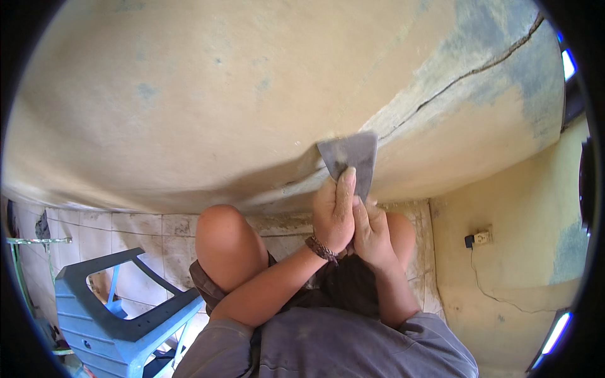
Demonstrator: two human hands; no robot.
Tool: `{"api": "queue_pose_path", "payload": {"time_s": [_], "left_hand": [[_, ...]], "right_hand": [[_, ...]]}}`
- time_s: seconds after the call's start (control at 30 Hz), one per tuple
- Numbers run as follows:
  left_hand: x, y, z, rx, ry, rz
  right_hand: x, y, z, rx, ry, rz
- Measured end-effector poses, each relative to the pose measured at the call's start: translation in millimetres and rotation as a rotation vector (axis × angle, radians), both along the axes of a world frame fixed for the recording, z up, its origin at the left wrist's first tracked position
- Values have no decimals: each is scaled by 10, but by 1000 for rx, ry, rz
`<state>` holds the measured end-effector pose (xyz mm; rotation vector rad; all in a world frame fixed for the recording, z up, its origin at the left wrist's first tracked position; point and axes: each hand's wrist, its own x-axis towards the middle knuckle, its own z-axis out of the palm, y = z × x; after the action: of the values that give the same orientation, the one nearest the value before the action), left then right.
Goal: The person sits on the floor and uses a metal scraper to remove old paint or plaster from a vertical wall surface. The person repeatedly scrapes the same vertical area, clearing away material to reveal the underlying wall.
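A wide flat metal scraper [361, 153] is held in both of my hands, its broad edge against the beige painted wall [189, 118]. My left hand [333, 215] wraps it from the left, thumb laid along the lower blade, with dust on the skin and a braided bracelet at the wrist. Lower down on the right, my right hand [374, 231] grips it; the handle is hidden by my fingers. A long dark crack [468, 74] runs from the blade up to the right, edged by pale scraped plaster and bluish patches.
My bent knees flank my hands close to the wall. At lower left stands a blue stand-like object [94, 326] with a dark, open-centred top. Beyond it is a green metal frame [38, 241]. White tiles [184, 241] meet the wall. On the right, an outlet [482, 237] holds a corded black adapter [469, 241].
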<state>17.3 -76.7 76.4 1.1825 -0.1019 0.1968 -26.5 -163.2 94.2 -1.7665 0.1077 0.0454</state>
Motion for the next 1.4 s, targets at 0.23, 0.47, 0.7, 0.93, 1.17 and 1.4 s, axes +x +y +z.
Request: {"api": "queue_pose_path", "payload": {"time_s": [0.23,0.47,0.7,0.93,1.17,1.4], "left_hand": [[-73,-66,-79,-136,109,-68],[-75,18,41,-144,62,-85],[36,109,100,-175,-3,-109],[7,110,-147,-92,64,-175],[32,441,-103,232,-70,-196],[36,443,-113,192,-13,-250]], "right_hand": [[-48,46,-33,-23,48,-27],[-92,73,-96,13,42,-63],[-11,122,-177,20,-118,-43],[-38,208,-354,-155,-284,-77],[-19,594,-678,69,-356,-262],[-49,604,-652,208,-208,-240]]}}
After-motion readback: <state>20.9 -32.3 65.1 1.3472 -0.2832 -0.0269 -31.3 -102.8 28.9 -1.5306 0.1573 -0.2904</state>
